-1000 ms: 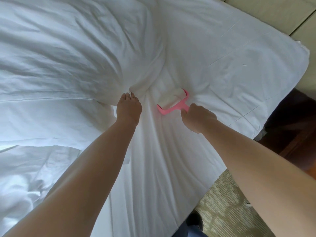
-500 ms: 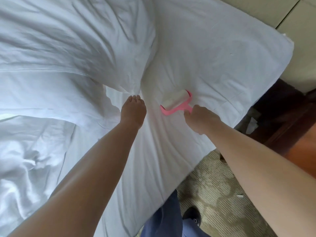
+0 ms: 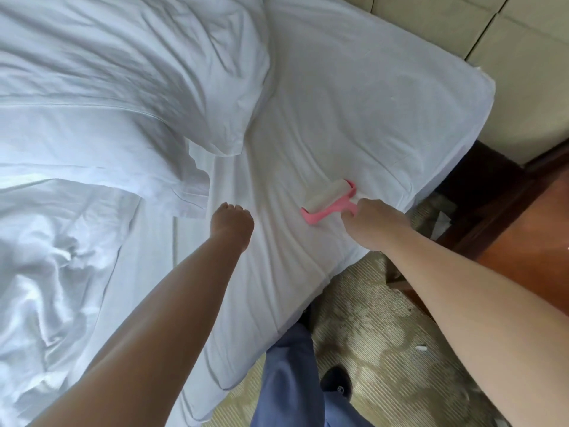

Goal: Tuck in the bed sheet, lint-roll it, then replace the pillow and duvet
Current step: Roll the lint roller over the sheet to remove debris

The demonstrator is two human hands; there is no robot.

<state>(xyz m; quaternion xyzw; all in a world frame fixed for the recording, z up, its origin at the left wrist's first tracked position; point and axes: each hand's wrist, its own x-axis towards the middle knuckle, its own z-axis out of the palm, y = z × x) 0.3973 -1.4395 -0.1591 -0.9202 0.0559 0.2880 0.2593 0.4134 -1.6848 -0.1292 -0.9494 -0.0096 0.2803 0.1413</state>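
Right hand [image 3: 374, 221] clenched round the handle of one pink lint roller [image 3: 328, 202]; the handle itself is hidden inside the fist, only the pink frame and white roll show. Roll lies flat on the sheet [image 3: 354, 103], near the bed's right edge, axis slanting up to the right.

Left hand [image 3: 232, 221] rests on the sheet, left of the roller and apart from it. Fingers point away from the viewer and curl down at the tips; whether they pinch cloth cannot be told. Palm hidden.

Count: two hands, two bare forearms, one roller, one pillow [image 3: 129, 66], one duvet [image 3: 55, 257].

Pillow lies at upper left, its lower right corner hanging over the sheet just beyond the left hand; its left side is cut off by the frame. Duvet is crumpled at lower left, also cut off at the frame edge. Where pillowcase flap ends and duvet begins is hard to make out, all white on white.

Sheet creased around the roller, wraps over the mattress corner at upper right.

Below the bed edge: patterned carpet [image 3: 385, 349], one blue trouser leg [image 3: 286, 380], one dark shoe [image 3: 337, 385] partly covered by it. One small white scrap [image 3: 421, 347] on the carpet. Brown wooden furniture [image 3: 529, 229] at right, cut off. Beige padded headboard [image 3: 462, 23] at top right.
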